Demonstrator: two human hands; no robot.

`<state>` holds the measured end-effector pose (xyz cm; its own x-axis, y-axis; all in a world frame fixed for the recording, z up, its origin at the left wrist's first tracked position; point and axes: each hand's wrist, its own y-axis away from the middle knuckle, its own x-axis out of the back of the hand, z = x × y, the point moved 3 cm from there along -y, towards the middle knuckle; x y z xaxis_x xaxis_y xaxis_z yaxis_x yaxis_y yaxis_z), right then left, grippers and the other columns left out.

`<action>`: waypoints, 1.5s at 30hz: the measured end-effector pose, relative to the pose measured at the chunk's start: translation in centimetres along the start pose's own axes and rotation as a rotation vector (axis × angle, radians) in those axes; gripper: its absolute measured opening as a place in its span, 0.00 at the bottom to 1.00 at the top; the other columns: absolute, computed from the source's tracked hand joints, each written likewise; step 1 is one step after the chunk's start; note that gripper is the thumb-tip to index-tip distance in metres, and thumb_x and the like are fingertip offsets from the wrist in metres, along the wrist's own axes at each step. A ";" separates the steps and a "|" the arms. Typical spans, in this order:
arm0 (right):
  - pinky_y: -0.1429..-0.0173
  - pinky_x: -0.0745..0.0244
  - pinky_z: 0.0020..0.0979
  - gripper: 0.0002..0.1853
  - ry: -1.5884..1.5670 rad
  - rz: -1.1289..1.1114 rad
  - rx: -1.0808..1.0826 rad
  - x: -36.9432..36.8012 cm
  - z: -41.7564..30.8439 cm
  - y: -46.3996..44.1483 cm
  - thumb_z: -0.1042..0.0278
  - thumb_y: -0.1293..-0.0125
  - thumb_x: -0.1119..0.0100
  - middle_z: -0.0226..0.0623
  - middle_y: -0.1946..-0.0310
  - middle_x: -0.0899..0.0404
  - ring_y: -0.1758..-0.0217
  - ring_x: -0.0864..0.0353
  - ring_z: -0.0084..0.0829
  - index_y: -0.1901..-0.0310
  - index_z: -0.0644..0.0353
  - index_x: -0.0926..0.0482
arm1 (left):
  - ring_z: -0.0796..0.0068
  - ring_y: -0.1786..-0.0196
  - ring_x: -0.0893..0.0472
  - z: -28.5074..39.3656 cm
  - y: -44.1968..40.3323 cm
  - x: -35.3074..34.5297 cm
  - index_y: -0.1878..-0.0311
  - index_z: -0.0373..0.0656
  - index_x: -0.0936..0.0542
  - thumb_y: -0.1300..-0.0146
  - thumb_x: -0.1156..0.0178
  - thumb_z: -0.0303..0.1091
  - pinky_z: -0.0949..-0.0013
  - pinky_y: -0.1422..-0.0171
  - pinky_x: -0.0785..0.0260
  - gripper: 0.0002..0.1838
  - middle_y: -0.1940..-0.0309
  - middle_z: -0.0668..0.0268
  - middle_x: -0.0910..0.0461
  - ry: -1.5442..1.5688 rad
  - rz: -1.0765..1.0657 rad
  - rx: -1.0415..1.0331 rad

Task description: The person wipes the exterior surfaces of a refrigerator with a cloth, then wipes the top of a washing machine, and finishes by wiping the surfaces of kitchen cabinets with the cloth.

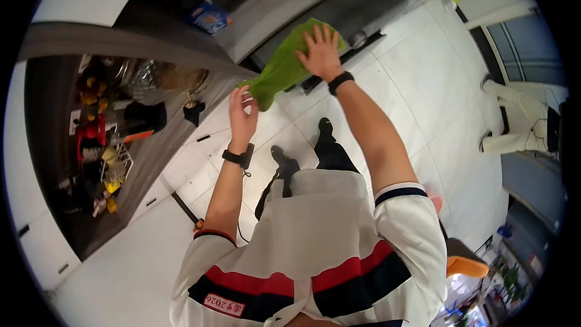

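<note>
A green cloth [281, 63] stretches between my two hands over a dark grey surface [357, 6] below a shelf. My right hand [322, 54] lies flat on the far end of the cloth, palm down with fingers spread. My left hand [243, 115] is at the near end, its fingers curled and pinching a corner. Part of the cloth hangs past the dark edge beside my left hand. A round metallic object [358, 39] sits just right of the cloth.
A blue package [209, 17] stands on the shelf above. Left, an open cabinet niche [91, 206] holds several ornaments and dishes. Another person's legs [517, 115] are at the right. An orange-backed chair [466, 266] stands lower right on the white tiled floor [411, 97].
</note>
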<state>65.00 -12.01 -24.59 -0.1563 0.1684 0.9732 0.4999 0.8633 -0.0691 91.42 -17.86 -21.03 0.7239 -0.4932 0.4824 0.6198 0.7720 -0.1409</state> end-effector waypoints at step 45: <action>0.57 0.28 0.37 0.14 -0.399 0.902 0.334 16.4 -22.8 5.1 0.80 0.48 0.40 0.40 0.70 0.22 0.65 0.24 0.41 0.57 0.61 0.20 | 0.79 0.78 0.25 -3.8 3.4 24.7 0.53 0.36 0.29 0.33 0.49 0.23 0.74 0.70 0.31 0.07 0.81 0.65 0.24 0.239 0.431 -0.046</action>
<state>84.44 -15.71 -3.97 -0.1423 0.9095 0.3906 0.3196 0.4157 -0.8515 112.57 -28.93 -12.88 0.9633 -0.2150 0.1608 0.2573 0.9102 -0.3244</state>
